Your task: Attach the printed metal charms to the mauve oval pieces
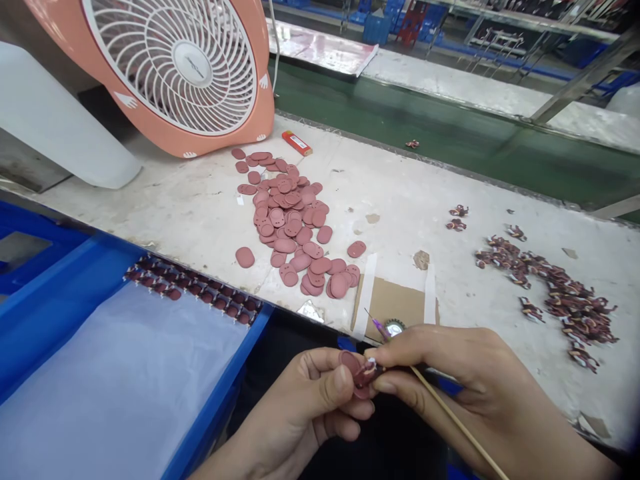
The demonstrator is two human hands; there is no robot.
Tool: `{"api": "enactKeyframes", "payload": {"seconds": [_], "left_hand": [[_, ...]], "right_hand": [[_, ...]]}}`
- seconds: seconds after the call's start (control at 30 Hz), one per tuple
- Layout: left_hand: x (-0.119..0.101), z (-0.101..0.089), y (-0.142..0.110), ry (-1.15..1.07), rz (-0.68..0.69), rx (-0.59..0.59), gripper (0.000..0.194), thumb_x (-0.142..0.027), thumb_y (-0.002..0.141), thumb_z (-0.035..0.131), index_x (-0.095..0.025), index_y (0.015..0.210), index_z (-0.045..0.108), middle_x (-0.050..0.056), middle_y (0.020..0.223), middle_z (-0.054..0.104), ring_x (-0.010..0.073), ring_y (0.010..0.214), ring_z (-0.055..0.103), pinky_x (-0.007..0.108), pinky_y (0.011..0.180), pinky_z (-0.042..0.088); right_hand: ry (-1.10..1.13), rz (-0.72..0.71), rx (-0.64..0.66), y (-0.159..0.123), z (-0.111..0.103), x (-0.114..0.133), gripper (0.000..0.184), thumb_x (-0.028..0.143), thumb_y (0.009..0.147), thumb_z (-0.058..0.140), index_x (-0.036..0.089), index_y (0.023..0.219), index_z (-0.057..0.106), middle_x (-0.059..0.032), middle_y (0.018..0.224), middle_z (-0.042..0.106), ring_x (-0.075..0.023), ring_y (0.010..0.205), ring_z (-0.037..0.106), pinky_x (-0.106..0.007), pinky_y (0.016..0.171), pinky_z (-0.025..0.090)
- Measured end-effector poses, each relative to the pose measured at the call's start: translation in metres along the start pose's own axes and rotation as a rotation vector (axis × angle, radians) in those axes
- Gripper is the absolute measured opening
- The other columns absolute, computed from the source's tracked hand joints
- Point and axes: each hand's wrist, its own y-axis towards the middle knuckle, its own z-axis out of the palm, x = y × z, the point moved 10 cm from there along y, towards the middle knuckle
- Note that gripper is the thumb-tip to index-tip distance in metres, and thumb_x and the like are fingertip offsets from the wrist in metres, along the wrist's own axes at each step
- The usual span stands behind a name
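My left hand (310, 400) is closed, pinching a small dark red oval piece (351, 363) between thumb and fingers at the bottom centre. My right hand (450, 373) is closed too, its fingertips on a tiny red-and-white part (369, 371) pressed against that oval piece. It also holds a thin wooden stick (450, 413) that slants down to the right, and a purple-tipped tool (379, 325) pokes up beside the fingers. Both hands meet just in front of the bench edge.
A heap of dark red oval pieces (293, 220) lies mid-bench, small assembled parts (560, 287) at right. Finished pieces in rows (195, 290) sit on a blue tray (75, 293) lined with white sheet. An orange fan (175, 67), a red lighter (297, 143) and a taped cardboard patch (395, 303) are nearby.
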Motion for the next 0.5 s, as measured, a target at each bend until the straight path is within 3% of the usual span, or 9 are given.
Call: {"api": "enactKeyframes", "payload": {"seconds": [0.5], "left_hand": [[0.0011, -0.0014, -0.0003, -0.094, 0.011, -0.035, 0.030, -0.037, 0.060, 0.094, -0.014, 0.072, 0.078, -0.001, 0.060, 0.071, 0.0052, 0.054, 0.065, 0.010, 0.049, 0.049]], "right_hand": [[-0.120, -0.040, 0.043, 0.0043, 0.0070, 0.0010, 0.009, 0.016, 0.094, 0.067, 0.025, 0.098, 0.069, 0.0046, 0.082, 0.073, -0.0120, 0.068, 0.069, -0.019, 0.061, 0.054]]}}
